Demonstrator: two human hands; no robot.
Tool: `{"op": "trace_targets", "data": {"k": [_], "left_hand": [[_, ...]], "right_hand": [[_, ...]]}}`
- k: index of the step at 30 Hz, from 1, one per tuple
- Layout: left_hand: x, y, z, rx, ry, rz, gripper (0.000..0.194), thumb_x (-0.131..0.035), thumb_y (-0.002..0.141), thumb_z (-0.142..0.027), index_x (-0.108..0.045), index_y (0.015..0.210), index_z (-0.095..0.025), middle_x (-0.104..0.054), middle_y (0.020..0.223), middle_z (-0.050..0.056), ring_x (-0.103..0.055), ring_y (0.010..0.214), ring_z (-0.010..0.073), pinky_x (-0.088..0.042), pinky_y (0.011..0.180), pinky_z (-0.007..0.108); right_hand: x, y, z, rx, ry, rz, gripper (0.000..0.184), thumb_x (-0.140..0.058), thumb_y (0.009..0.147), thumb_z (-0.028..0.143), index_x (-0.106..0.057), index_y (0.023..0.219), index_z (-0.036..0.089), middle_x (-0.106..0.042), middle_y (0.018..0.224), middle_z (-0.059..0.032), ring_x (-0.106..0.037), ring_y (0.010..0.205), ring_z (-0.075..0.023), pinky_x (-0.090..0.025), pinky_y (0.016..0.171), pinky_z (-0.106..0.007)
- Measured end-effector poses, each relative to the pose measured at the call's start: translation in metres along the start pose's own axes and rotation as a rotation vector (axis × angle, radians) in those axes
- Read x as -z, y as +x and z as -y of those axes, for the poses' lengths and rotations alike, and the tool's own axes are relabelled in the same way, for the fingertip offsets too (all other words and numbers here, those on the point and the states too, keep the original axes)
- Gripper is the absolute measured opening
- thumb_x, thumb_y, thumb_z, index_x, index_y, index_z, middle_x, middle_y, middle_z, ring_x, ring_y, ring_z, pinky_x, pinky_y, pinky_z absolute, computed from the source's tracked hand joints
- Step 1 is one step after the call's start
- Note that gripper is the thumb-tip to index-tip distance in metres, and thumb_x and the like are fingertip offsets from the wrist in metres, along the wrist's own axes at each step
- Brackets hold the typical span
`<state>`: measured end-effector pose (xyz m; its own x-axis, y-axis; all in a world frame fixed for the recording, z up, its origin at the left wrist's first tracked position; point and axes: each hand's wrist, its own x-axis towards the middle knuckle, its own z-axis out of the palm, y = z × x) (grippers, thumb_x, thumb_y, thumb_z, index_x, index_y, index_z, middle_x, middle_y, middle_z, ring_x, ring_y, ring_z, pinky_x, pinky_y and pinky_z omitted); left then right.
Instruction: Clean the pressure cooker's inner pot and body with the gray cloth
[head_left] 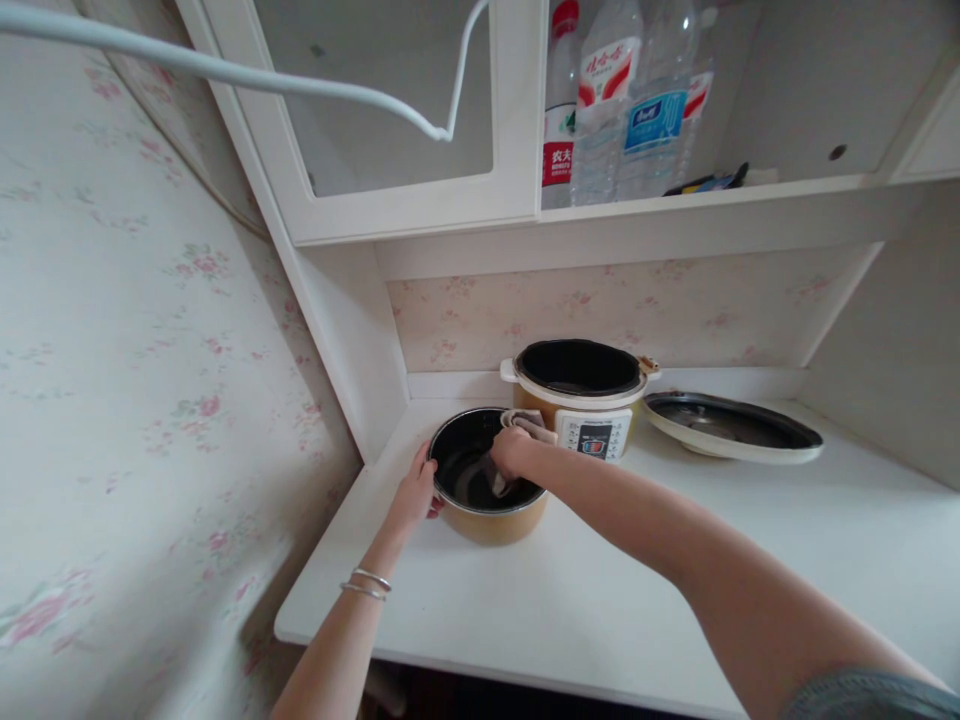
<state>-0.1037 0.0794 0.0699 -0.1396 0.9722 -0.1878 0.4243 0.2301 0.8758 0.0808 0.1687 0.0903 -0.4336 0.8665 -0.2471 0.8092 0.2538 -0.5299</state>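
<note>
A gold inner pot (491,520) with a black lining stands on the white counter (600,610). My left hand (415,492) grips its left rim. Reaching into the pot from the right, my right hand (512,452) is shut on a light cloth (529,424) pressed against the inside wall. Just behind it stands the cooker body (581,400), gold and white with a control panel at the front, open and dark inside.
The cooker's lid (731,427) lies upside down on the counter to the right. A floral-papered wall (135,380) runs along the left. Above, a cabinet shelf holds several plastic bottles (630,100). A white cable (315,85) hangs across the top.
</note>
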Motion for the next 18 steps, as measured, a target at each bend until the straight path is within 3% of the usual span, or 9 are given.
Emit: {"op": "trace_targets", "data": {"k": [4,7,9,13,18], "left_hand": [[-0.003,-0.001,0.001,-0.009,-0.021,-0.013,0.054,-0.029,0.093,-0.041,-0.022,0.147,-0.034,-0.066,0.084,0.005,-0.061,0.052,0.0134,-0.050,0.047,0.024],[-0.003,-0.001,0.002,-0.008,-0.013,-0.005,0.056,-0.029,0.093,-0.042,-0.021,0.147,-0.031,-0.064,0.073,0.003,-0.063,0.055,0.0159,-0.051,0.047,0.025],[-0.003,0.000,0.004,-0.024,-0.012,-0.007,0.056,-0.029,0.093,-0.044,-0.021,0.147,-0.031,-0.065,0.075,0.004,-0.063,0.056,0.0164,-0.051,0.047,0.026],[-0.002,0.001,0.006,-0.038,0.010,-0.008,0.058,-0.024,0.094,-0.049,-0.018,0.148,-0.029,-0.067,0.078,0.006,-0.063,0.054,0.0156,-0.051,0.049,0.027],[-0.002,0.002,0.008,-0.043,0.039,-0.011,0.060,-0.023,0.094,-0.052,-0.016,0.149,-0.028,-0.066,0.071,0.005,-0.062,0.053,0.0148,-0.052,0.051,0.027]], "right_hand": [[-0.004,-0.011,0.010,-0.196,0.140,0.220,0.013,-0.076,0.064,0.022,-0.066,0.070,0.015,-0.065,0.064,-0.0043,-0.066,0.066,-0.0221,-0.053,0.058,-0.033],[-0.012,-0.016,0.026,-0.214,0.261,0.282,0.017,-0.079,0.057,0.015,-0.067,0.068,0.012,-0.066,0.062,-0.0047,-0.065,0.058,-0.0218,-0.052,0.053,-0.032],[-0.019,-0.014,0.039,-0.193,0.362,0.236,0.015,-0.076,0.064,0.018,-0.068,0.075,0.012,-0.068,0.068,-0.0049,-0.065,0.060,-0.0190,-0.052,0.053,-0.028],[-0.025,0.002,0.056,-0.218,0.503,-0.011,0.022,-0.056,0.089,0.028,-0.062,0.106,0.014,-0.066,0.097,-0.0061,-0.065,0.079,-0.0145,-0.054,0.067,-0.027],[-0.020,0.016,0.056,-0.299,0.518,-0.212,0.036,-0.056,0.090,0.036,-0.053,0.121,0.017,-0.055,0.121,-0.0083,-0.058,0.102,-0.0208,-0.051,0.085,-0.042]]}}
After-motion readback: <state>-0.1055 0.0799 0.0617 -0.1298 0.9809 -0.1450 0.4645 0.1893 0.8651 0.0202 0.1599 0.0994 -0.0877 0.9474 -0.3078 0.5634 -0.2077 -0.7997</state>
